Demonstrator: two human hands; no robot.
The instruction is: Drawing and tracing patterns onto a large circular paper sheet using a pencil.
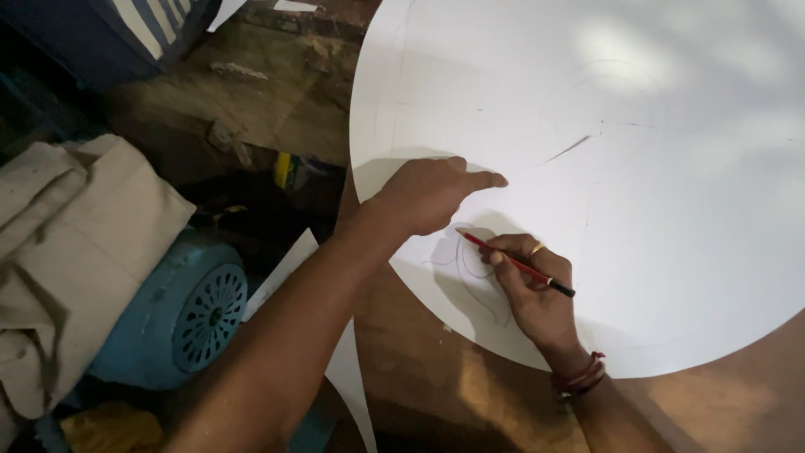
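A large round white sheet point(637, 151) lies on a brown wooden table point(436, 386), with faint pencil lines across it. My right hand point(532, 289) grips a red pencil point(513, 262) whose tip rests on curved pencil strokes near the sheet's lower left edge. A ring is on one finger and red threads circle the wrist. My left hand point(428, 195) presses flat on the sheet just above the drawing, index finger stretched out to the right.
A blue electric motor point(180, 315) with a grilled end cap sits left of the table. Beige cloth point(67, 252) is draped over it. White offcuts point(348, 369) hang at the table's edge. Dark cluttered ground lies beyond.
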